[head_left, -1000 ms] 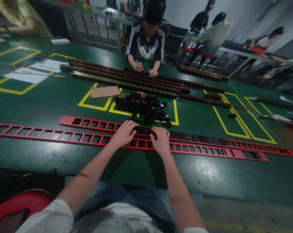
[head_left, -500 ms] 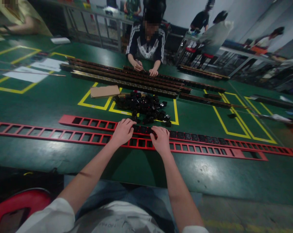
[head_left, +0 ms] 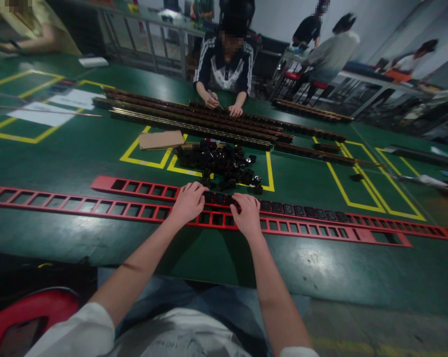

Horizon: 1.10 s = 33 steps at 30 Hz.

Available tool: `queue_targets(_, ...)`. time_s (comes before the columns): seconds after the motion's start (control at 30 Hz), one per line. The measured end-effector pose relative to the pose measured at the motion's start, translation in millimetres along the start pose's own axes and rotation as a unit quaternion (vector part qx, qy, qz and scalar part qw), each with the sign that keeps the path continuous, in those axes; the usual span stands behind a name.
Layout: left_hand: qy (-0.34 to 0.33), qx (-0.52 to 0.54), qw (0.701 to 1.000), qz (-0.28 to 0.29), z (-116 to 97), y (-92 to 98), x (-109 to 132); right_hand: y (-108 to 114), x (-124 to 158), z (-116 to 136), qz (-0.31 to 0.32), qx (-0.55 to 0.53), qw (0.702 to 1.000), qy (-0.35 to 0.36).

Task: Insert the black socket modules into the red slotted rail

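Two long red rails with rows of rectangular openings lie side by side on the green table. On the far red rail [head_left: 105, 183], black socket modules [head_left: 288, 209] fill part of the row to the right. My left hand [head_left: 189, 203] is bent over this rail, its fingers on the far edge. A short way to the right, my right hand [head_left: 247, 209] grips the same rail with curled fingers. Between the hands shows a black module [head_left: 220, 199] seated in the rail; the fingertips are partly hidden. Nearer to me runs the second red rail [head_left: 108, 206].
A heap of loose black modules [head_left: 224, 161] lies just beyond my hands. Beside it is a piece of brown cardboard [head_left: 160, 140]. Long dark rails [head_left: 194, 126] stretch behind, where a co-worker's hands [head_left: 236, 110] work with a pen-like tool. A red stool [head_left: 41, 307] stands at lower left.
My hands keep the same place on the far rail. The whole view has shifted very slightly; nothing else visibly differs.
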State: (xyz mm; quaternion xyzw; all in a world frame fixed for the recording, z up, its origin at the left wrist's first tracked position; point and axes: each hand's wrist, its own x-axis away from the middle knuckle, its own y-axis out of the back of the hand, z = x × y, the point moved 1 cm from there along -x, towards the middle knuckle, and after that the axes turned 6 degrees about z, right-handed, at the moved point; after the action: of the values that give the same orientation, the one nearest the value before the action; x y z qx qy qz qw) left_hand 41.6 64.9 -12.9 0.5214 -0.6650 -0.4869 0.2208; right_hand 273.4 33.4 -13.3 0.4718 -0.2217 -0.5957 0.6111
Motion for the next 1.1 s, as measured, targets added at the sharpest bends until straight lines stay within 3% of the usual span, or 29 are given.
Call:
queue_targets(0.23,0.004,0.004,1.000,0.018,-4.4,4.1,-0.2,0.0,-0.1,0.5,0.000,0.003,1.000,0.000)
queue_targets(0.47,-0.048,-0.036,0.997,0.042,-7.0,3.9,0.4,-1.1,-0.3,-0.3,-0.007,-0.004,1.000,0.007)
queue_targets(0.67,-0.039,-0.073,0.996,0.043,-6.5,1.0,0.1,-1.4,-0.1,-0.3,-0.006,-0.004,1.000,0.004)
queue_targets(1.1,-0.025,-0.045,0.996,0.068,-5.3,3.3,-3.7,-1.0,-0.6,0.1,0.000,-0.001,1.000,-0.001)
